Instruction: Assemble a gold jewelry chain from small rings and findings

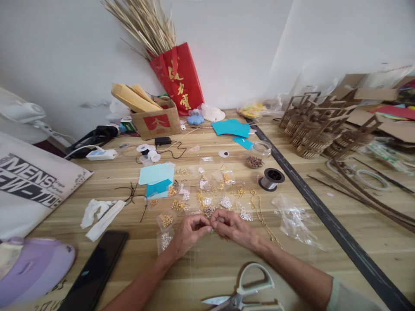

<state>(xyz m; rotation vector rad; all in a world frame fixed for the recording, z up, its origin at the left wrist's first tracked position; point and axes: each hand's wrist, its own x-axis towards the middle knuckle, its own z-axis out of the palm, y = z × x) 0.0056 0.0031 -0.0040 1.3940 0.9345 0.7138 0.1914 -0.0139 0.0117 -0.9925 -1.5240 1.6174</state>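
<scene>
My left hand (193, 231) and my right hand (231, 226) meet fingertip to fingertip over the wooden table. Both are closed in a pinch, and whatever lies between the fingers is too small to make out. Just beyond them lie small plastic packets of silver beads (225, 201) and gold beads (178, 204), with mixed brownish beads (209, 211) right at my fingertips. White ring-shaped pieces (166, 240) sit left of my left hand. To the right of my right hand, a gold chain (257, 209) runs down toward the forearm. Scissors (244, 289) with pale handles lie nearer to me.
A wire spool (271, 179) and a crumpled plastic bag (296, 220) are on the right. Woven baskets (317, 125) stand farther back. A phone (95, 270) lies at left, below white tissue (103, 216). Blue cards (157, 177) and a cardboard box (155, 121) are beyond.
</scene>
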